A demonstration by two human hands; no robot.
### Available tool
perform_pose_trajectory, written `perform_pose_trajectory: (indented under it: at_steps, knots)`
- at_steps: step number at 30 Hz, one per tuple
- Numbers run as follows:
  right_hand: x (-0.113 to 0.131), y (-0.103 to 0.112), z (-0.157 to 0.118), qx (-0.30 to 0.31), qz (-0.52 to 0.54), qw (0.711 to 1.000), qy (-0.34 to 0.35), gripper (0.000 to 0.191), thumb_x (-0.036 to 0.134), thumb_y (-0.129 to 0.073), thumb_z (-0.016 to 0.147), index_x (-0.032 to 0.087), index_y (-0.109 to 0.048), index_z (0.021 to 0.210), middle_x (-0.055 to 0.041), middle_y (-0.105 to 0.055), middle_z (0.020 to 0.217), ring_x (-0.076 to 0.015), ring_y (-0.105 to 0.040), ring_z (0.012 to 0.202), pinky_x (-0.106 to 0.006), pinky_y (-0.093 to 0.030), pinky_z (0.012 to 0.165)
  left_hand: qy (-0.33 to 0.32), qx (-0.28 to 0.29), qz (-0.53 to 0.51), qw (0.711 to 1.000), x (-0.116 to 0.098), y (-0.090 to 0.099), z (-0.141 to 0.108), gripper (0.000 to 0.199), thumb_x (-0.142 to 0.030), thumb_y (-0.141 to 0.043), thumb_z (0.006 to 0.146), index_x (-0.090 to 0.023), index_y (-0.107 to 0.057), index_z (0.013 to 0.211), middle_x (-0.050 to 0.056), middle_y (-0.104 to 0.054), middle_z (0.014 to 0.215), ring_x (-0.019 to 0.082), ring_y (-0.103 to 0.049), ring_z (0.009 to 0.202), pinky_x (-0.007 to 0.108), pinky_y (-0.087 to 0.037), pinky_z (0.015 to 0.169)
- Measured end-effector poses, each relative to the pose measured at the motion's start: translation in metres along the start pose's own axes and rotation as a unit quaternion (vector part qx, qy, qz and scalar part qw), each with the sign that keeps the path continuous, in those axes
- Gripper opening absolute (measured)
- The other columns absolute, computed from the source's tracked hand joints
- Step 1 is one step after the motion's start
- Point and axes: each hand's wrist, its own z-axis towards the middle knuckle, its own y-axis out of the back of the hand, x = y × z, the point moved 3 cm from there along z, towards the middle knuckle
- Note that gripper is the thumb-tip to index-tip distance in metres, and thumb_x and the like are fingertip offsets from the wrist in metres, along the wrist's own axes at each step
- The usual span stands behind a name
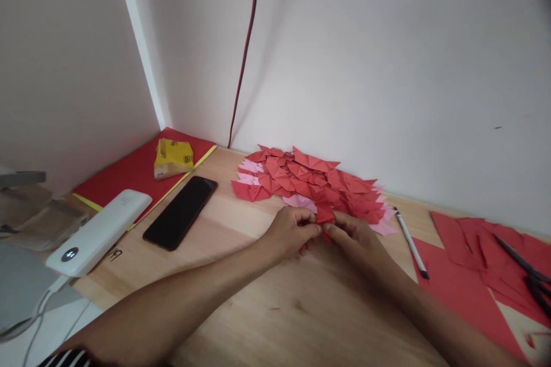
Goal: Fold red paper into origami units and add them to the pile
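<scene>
Striped sleeve cloth (pixel 71 359) shows at the near left edge, where the left arm (pixel 193 292) comes in; the right arm (pixel 430 309) enters from the near right. Both reach over the wooden bench (pixel 275 309) to its middle, where the left hand (pixel 295 233) and right hand (pixel 357 239) meet around a small red folded paper (pixel 325 211). Each grip is narrow, pinching that paper between thumb and fingers, one from either side, just in front of the paper pile (pixel 297 175). The pile spreads along the far side by the wall (pixel 365 69), its folded pieces overlapping, mostly red, with pink ones at both ends and behind the left hand.

On the right, a white pen (pixel 410 241) with dark ends lies aslant near the pile, beside a flat red sheet (pixel 465 298). Farther right are loose red papers (pixel 462 241), with dark scissors (pixel 529 272) lying on them.

On the left lie a black phone (pixel 181 212) and a white power bank (pixel 101 232) with lit digits and a cable (pixel 47 298). Beyond them, a yellow packet (pixel 174 156) sits on a red board (pixel 124 175) edged in yellow. A red and black cord (pixel 246 51) hangs down the wall.
</scene>
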Motion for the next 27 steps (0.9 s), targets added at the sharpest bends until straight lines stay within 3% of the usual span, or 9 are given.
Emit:
perform_pose_trajectory:
  at_steps: [8,14,21,27]
  knots:
    - [-0.0062,0.0025,-0.0062,-0.045,-0.038,0.998,-0.005,0.026,0.032,-0.041,0.090,0.021,-0.048,0.068,0.0015,-0.050,0.065,-0.0134,-0.046,0.060,-0.025,-0.038,0.057,-0.001,0.050,-0.051,0.997,-0.0030,-0.0002,-0.0010,0.026,-0.036,-0.060,0.073,-0.014,-0.053,0.062,0.000,-0.055,0.050,0.008,-0.049,0.038,0.020,-0.041,0.039]
    - [-0.0034,-0.0008,-0.0041,-0.028,-0.025,0.999,-0.003,0.020,0.033,-0.048,0.087,0.020,-0.053,0.073,0.0005,-0.055,0.069,-0.0152,-0.053,0.067,-0.025,-0.040,0.059,-0.015,-0.028,0.012,0.999,0.0004,-0.0009,-0.0045,0.019,-0.031,-0.055,0.076,-0.017,-0.048,0.064,-0.004,-0.049,0.045,0.008,-0.046,0.036,0.019,-0.037,0.036]
    - [-0.0015,-0.0016,-0.0049,-0.028,-0.035,0.999,0.026,0.014,0.024,-0.044,0.084,0.020,-0.055,0.075,-0.0003,-0.059,0.072,-0.0164,-0.056,0.069,-0.025,-0.041,0.061,-0.038,-0.035,0.047,0.998,0.0010,-0.0027,-0.0077,0.018,-0.029,-0.052,0.078,-0.019,-0.045,0.065,-0.005,-0.046,0.045,0.008,-0.044,0.037,0.018,-0.035,0.037]
    - [-0.0038,0.0003,-0.0066,-0.013,-0.018,0.999,0.026,0.016,0.027,-0.043,0.088,0.020,-0.054,0.078,-0.0014,-0.062,0.078,-0.0167,-0.057,0.074,-0.026,-0.044,0.069,-0.007,0.017,0.033,0.999,0.0000,-0.0013,-0.0043,0.019,-0.031,-0.050,0.080,-0.018,-0.047,0.067,-0.004,-0.049,0.047,0.008,-0.045,0.036,0.018,-0.038,0.036]
